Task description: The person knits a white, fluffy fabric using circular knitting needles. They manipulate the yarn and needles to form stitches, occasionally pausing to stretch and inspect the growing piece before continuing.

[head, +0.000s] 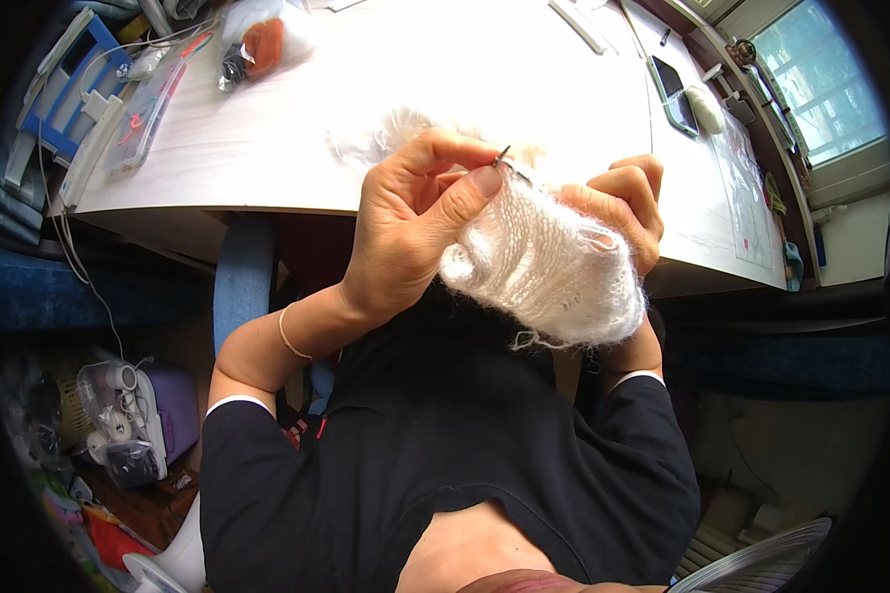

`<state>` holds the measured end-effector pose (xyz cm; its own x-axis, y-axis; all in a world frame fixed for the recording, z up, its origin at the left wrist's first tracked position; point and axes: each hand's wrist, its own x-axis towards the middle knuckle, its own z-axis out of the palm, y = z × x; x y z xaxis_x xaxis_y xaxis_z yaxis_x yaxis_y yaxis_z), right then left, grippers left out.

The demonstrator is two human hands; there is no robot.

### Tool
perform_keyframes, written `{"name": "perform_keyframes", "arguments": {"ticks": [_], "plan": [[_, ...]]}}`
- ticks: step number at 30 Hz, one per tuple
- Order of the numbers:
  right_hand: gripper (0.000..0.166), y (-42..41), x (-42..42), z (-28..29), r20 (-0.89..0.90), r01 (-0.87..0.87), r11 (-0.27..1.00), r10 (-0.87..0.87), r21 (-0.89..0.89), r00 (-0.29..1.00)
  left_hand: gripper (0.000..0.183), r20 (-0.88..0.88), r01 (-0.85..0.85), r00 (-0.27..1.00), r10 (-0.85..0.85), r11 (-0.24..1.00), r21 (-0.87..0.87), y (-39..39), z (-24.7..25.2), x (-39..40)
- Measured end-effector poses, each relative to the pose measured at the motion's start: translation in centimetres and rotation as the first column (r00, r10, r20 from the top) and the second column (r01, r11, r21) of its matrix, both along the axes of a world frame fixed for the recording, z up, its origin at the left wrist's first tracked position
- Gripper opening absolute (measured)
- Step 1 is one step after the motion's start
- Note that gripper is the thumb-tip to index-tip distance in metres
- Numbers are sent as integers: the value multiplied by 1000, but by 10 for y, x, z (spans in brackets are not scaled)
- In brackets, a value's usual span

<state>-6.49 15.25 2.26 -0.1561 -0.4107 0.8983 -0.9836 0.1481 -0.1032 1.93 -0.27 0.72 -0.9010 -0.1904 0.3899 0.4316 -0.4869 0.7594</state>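
Note:
A fluffy white knitted piece (pixel 541 259) hangs between my two hands, above my lap and in front of the table edge. My left hand (pixel 423 215) pinches the tips of dark knitting needles (pixel 502 156) at the piece's upper corner, between thumb and index finger. At the piece's upper right, my right hand (pixel 619 204) has its fingers curled against the knitting; the fabric hides part of that hand. A loose strand of yarn hangs from the lower edge. Beyond my hands, a crumpled clear plastic bag (pixel 397 133) lies on the table, washed out by glare.
On the white table (pixel 267 163) are a bag with orange and black contents (pixel 259 52), a clear plastic case (pixel 148 118) and a power strip (pixel 93 148) at the left. A phone (pixel 673 96) and a white yarn ball (pixel 704 109) lie at the right, near the window.

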Motion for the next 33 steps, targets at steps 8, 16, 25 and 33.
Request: {"name": "perform_keyframes", "arguments": {"ticks": [8, 16, 25, 33], "plan": [[32, -2, -7, -1, -84, -18, 999, 20, 32, 996, 11, 22, 34, 999, -35, 999, 42, 3, -4, -1], [56, -13, -19, 10, 322, -286, 933, 208, 220, 924, 14, 130, 139, 983, -131, 988, -61, 9, -7, 1], [42, 5, -8, 10, -67, 56, 997, -53, 53, 996, 19, 54, 8, 999, -7, 1000, -18, 5, -8, -4], [36, 3, -5, 5, 83, -73, 997, 71, 30, 994, 16, -7, 0, 1000, 0, 997, -78, -1, -7, -4]]}}
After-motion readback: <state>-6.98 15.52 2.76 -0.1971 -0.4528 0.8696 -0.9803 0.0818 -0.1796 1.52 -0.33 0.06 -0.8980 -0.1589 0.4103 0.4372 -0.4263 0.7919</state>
